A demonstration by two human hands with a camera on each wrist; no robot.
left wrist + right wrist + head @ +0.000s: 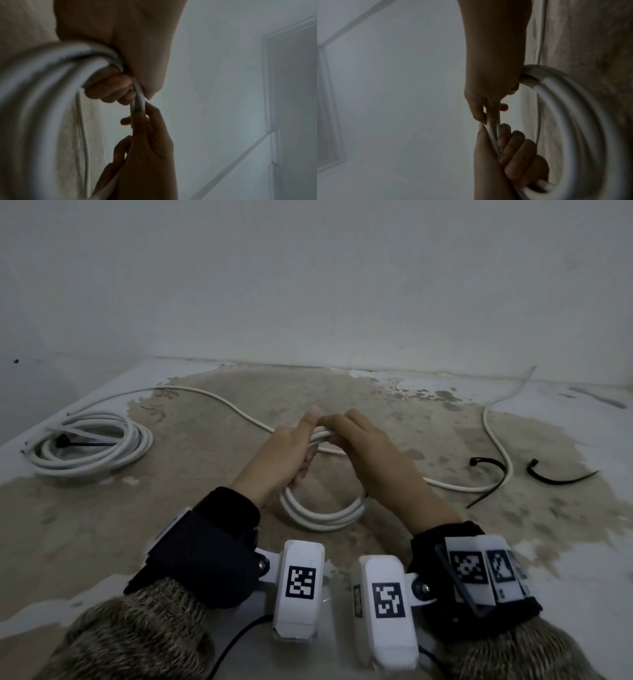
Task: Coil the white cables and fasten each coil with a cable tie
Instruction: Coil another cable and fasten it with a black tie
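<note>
Both hands hold a small coil of white cable (pixel 322 517) upright over the worn floor, gripping it at its top. My left hand (pixel 291 450) has its fingers curled round the bundled turns (pixel 42 83), thumb pointing up. Right beside it, my right hand (pixel 363 440) pinches the same strands (pixel 491 128) between thumb and fingers. In the right wrist view the loops (pixel 565 108) hang blurred below the hands. Loose white cable (pixel 493 440) trails from the coil to the right. A tied coil (pixel 89 446) with a black cable tie (pixel 85 444) lies at the left.
Two loose black cable ties (pixel 489 474) (pixel 555 475) lie on the floor at the right, one crossing the trailing cable. Another cable stretch (pixel 205 398) arcs from the hands towards the tied coil. A pale wall (pixel 308 285) closes off the back.
</note>
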